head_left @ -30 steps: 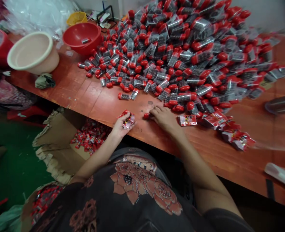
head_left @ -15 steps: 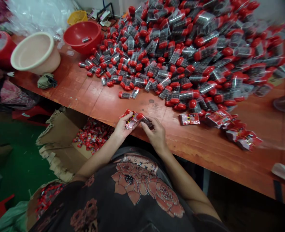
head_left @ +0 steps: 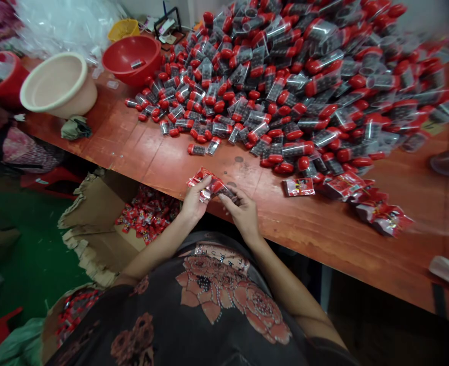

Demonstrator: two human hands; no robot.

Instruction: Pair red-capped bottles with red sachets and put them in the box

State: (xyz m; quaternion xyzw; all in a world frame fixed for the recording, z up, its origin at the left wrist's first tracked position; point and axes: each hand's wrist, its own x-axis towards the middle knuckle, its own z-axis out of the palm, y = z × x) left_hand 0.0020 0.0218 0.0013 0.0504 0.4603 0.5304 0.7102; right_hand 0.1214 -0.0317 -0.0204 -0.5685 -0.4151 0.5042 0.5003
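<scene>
Over the table's front edge, my left hand point(head_left: 194, 203) is closed on a red printed plastic packet point(head_left: 198, 176), thumb across its face. My right hand point(head_left: 246, 216) pinches a small clear tube point(head_left: 228, 191) with dark contents. The tube's red-capped end points left and meets the packet's near side; whether it is inside the packet I cannot tell. Beyond my hands lies a large heap of similar red-capped tubes point(head_left: 258, 117). One flat red packet point(head_left: 299, 187) rests to the right, near a row of more red packets point(head_left: 377, 203).
Left on the orange table point(head_left: 133, 147) stand a cream bowl point(head_left: 62, 107), a red bowl point(head_left: 133, 76) and a yellow basket point(head_left: 123, 29). A crumpled cloth point(head_left: 75, 127) lies at the edge. Below, a torn cardboard box point(head_left: 83, 213) holds many filled red packets point(head_left: 148, 216).
The red cap, plain to see before, is now mostly covered by the packet as the two have come together. My left hand has shifted slightly; the surroundings are the same.
</scene>
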